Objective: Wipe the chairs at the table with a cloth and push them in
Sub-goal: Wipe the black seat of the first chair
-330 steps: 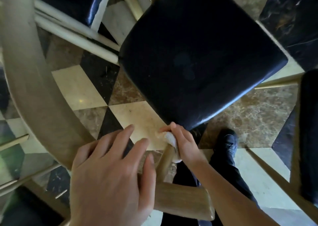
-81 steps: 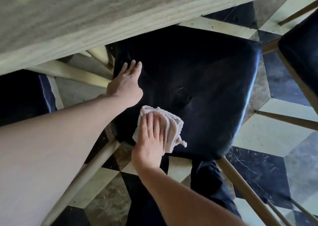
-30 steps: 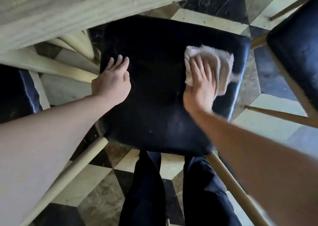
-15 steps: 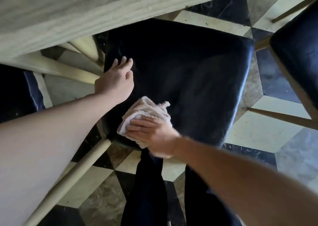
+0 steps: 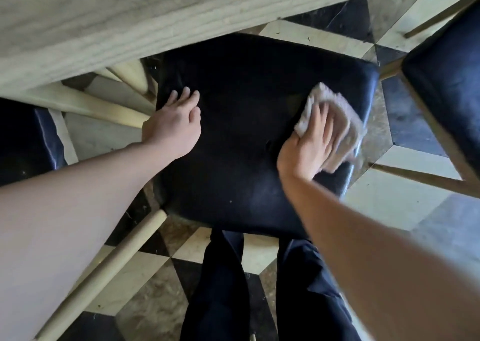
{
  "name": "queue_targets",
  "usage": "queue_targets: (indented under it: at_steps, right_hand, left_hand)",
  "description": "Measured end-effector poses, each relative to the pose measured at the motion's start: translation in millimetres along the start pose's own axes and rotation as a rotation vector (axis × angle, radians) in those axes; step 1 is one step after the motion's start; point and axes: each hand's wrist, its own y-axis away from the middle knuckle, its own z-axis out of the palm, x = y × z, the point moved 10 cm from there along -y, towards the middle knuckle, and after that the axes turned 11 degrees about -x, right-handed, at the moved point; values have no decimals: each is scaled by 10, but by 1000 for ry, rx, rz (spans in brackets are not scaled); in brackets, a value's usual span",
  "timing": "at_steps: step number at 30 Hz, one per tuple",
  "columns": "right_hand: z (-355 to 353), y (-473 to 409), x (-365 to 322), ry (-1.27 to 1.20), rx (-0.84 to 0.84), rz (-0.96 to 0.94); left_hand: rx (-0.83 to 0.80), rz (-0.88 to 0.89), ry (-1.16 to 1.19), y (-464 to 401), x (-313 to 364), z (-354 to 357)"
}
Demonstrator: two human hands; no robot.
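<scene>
A chair with a black padded seat (image 5: pixel 241 133) and pale wooden legs stands below me, its far edge tucked under the light wooden table (image 5: pixel 117 24). My left hand (image 5: pixel 174 125) lies flat on the seat's left side, fingers spread, holding nothing. My right hand (image 5: pixel 309 146) presses a crumpled pale pink cloth (image 5: pixel 342 114) against the seat's right edge; the cloth sticks out past my fingers and is blurred.
A second black-seated chair (image 5: pixel 452 94) stands close on the right, a third (image 5: pixel 26 143) on the left under the table. Wooden chair legs (image 5: pixel 104 270) slant across the checkered marble floor (image 5: pixel 394 200). My dark-trousered legs (image 5: pixel 220 288) stand just behind the seat.
My right hand has swept the cloth from the seat's near left corner across to its right edge. My left hand has stayed on the seat's left side.
</scene>
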Motion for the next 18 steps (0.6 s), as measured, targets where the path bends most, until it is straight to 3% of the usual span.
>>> queue_targets:
  at_steps: [3,5,9,14,16,18]
  right_hand:
    - [384,896,104,25,-124,152]
    - [786,1448,-89,107,-313,19]
    - [1300,1973,-448,210,-747,-535]
    - [1129,1839,-160,779,-1265,-1596]
    - [995,1393,-197,806,-1240,-1742]
    - [818,825,-346,740,-1056,-1659]
  left_hand:
    - [14,-13,-31,-15,11,27]
    - [13,-11,-37,-24,14,47]
    - [7,22,-46,-51,-23,36]
    - [25,32,-76,-42,-48,57]
    - [35,32,-81,-47,-59,60]
    - [25,40,-75,-58,-55,68]
